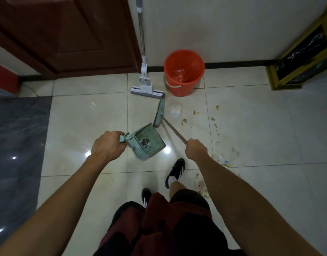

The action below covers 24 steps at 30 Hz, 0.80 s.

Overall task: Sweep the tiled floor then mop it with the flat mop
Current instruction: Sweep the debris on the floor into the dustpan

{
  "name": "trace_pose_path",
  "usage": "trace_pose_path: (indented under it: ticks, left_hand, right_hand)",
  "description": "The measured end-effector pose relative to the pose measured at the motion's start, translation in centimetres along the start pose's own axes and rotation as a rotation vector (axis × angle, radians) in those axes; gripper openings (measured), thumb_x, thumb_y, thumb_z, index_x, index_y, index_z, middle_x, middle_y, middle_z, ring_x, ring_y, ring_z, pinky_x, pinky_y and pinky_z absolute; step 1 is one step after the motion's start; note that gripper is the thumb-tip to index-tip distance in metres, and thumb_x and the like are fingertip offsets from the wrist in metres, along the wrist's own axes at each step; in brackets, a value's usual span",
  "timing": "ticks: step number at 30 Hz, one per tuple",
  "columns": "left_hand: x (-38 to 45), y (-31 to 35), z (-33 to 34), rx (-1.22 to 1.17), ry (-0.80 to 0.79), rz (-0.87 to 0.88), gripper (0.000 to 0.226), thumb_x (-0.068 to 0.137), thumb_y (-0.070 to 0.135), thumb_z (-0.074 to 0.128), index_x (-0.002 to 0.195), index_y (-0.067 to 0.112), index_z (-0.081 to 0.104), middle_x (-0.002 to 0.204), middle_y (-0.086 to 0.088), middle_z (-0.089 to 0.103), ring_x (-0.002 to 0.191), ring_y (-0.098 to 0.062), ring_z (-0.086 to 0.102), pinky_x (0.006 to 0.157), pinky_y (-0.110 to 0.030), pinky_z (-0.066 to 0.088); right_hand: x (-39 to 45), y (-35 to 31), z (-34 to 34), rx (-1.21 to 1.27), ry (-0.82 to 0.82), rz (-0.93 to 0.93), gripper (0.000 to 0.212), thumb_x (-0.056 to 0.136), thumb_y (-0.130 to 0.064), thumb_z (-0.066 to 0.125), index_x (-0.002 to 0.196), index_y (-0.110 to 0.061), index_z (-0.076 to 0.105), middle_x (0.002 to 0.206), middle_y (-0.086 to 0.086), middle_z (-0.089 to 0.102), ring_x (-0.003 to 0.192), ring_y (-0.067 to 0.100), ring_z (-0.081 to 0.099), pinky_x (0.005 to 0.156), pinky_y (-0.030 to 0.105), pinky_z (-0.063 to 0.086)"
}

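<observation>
From the head view, the left hand point(108, 145) grips the dustpan point(148, 140) and the right hand point(195, 149) grips the broom point(159, 113), so draw the crumbs point(196, 113) on the tiled floor point(88, 115) leftward into the pan with short strokes, while the flat mop point(147, 88) waits by the wall.

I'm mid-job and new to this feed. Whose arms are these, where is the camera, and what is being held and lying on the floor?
There is no machine: a person wears one camera on the head, looking down at their own arms. The left hand grips the handle of a green dustpan. The right hand grips the broom, whose head rests on the tiled floor. Scraps of litter lie to the right, not yet swept. The flat mop leans on the wall beside an orange bucket, untouched.
</observation>
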State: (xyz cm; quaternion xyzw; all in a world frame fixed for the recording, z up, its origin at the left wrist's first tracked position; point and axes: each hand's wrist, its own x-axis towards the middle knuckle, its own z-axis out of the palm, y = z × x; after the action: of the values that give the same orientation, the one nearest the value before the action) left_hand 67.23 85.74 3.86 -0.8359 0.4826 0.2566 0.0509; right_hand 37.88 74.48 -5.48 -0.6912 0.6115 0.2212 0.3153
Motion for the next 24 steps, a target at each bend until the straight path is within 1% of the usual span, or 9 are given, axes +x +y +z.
trace_pose_path:
  ticks: [2, 4, 8, 10, 12, 14, 16, 20, 24]
  left_hand:
    - [1.6, 1.5, -0.8, 0.009, -0.004, -0.018, 0.014, 0.089, 0.031, 0.061, 0.074, 0.032, 0.062, 0.065, 0.01, 0.058, 0.058, -0.014, 0.055, 0.052, -0.025, 0.039]
    - [3.0, 2.8, -1.5, 0.018, -0.011, -0.031, 0.014, 0.09, 0.031, 0.062, 0.076, 0.031, 0.064, 0.064, 0.009, 0.058, 0.057, -0.014, 0.055, 0.051, -0.024, 0.038]
    - [5.5, 5.0, -2.6, 0.037, -0.04, -0.057, 0.022, 0.088, 0.033, 0.06, 0.067, 0.033, 0.056, 0.068, 0.006, 0.061, 0.063, -0.021, 0.06, 0.058, -0.029, 0.049]
    - [6.5, 5.9, -3.1, 0.051, -0.051, -0.058, 0.019, 0.087, 0.034, 0.06, 0.069, 0.033, 0.057, 0.071, 0.004, 0.061, 0.066, -0.025, 0.061, 0.063, -0.032, 0.053]
    - [7.3, 6.7, -3.4, 0.059, -0.05, -0.047, 0.014, 0.088, 0.036, 0.06, 0.074, 0.033, 0.061, 0.072, 0.003, 0.062, 0.067, -0.025, 0.061, 0.064, -0.033, 0.054]
    - [8.0, 7.2, -3.6, 0.068, -0.052, -0.028, 0.013, 0.088, 0.036, 0.06, 0.075, 0.032, 0.062, 0.073, 0.002, 0.062, 0.067, -0.025, 0.061, 0.062, -0.032, 0.052]
    - [8.6, 7.5, -3.7, 0.077, -0.064, -0.006, 0.014, 0.087, 0.035, 0.061, 0.073, 0.033, 0.06, 0.072, 0.003, 0.061, 0.067, -0.025, 0.06, 0.061, -0.031, 0.05]
    - [9.4, 7.9, -3.6, 0.095, -0.069, 0.045, 0.016, 0.086, 0.034, 0.061, 0.07, 0.031, 0.059, 0.069, 0.005, 0.058, 0.065, -0.024, 0.058, 0.058, -0.029, 0.043]
    - [9.9, 7.7, -3.1, 0.135, -0.076, 0.153, 0.01, 0.086, 0.035, 0.061, 0.079, 0.029, 0.065, 0.076, 0.001, 0.063, 0.069, -0.025, 0.061, 0.061, -0.03, 0.046]
  right_hand:
    - [1.9, 0.2, -1.7, -0.021, -0.019, -0.008, 0.025, 0.095, -0.013, 0.052, 0.118, -0.01, 0.06, 0.106, 0.008, 0.064, 0.09, 0.026, 0.064, 0.074, 0.032, 0.051]
    - [3.6, 0.4, -3.4, -0.038, -0.035, -0.009, 0.027, 0.094, -0.012, 0.053, 0.12, -0.01, 0.06, 0.108, 0.009, 0.065, 0.093, 0.026, 0.066, 0.077, 0.033, 0.054]
    - [6.5, 0.9, -6.1, -0.032, -0.075, 0.002, 0.029, 0.095, -0.011, 0.052, 0.122, -0.008, 0.06, 0.108, 0.01, 0.065, 0.095, 0.027, 0.066, 0.078, 0.034, 0.052]
    - [7.4, 1.6, -7.0, -0.007, -0.097, 0.038, 0.028, 0.094, -0.009, 0.052, 0.121, -0.006, 0.06, 0.097, 0.009, 0.062, 0.087, 0.026, 0.065, 0.073, 0.033, 0.052]
    - [7.8, 2.5, -7.5, 0.014, -0.105, 0.078, 0.027, 0.094, -0.007, 0.052, 0.12, -0.005, 0.06, 0.08, 0.005, 0.054, 0.079, 0.024, 0.061, 0.069, 0.032, 0.051]
    - [7.8, 3.4, -7.6, 0.027, -0.107, 0.112, 0.026, 0.094, -0.006, 0.053, 0.118, -0.004, 0.061, 0.075, 0.004, 0.05, 0.077, 0.024, 0.061, 0.071, 0.033, 0.054]
    - [7.4, 4.1, -7.2, 0.056, -0.106, 0.133, 0.026, 0.094, -0.007, 0.053, 0.118, -0.004, 0.061, 0.081, 0.005, 0.054, 0.082, 0.025, 0.064, 0.074, 0.033, 0.054]
    - [5.7, 5.0, -5.9, 0.09, -0.113, 0.18, 0.03, 0.093, -0.006, 0.052, 0.121, -0.004, 0.06, 0.109, 0.012, 0.066, 0.096, 0.028, 0.068, 0.075, 0.033, 0.051]
    - [2.8, 5.5, -3.7, 0.112, -0.084, 0.243, 0.03, 0.093, -0.008, 0.052, 0.122, -0.004, 0.06, 0.111, 0.013, 0.067, 0.098, 0.029, 0.068, 0.081, 0.036, 0.057]
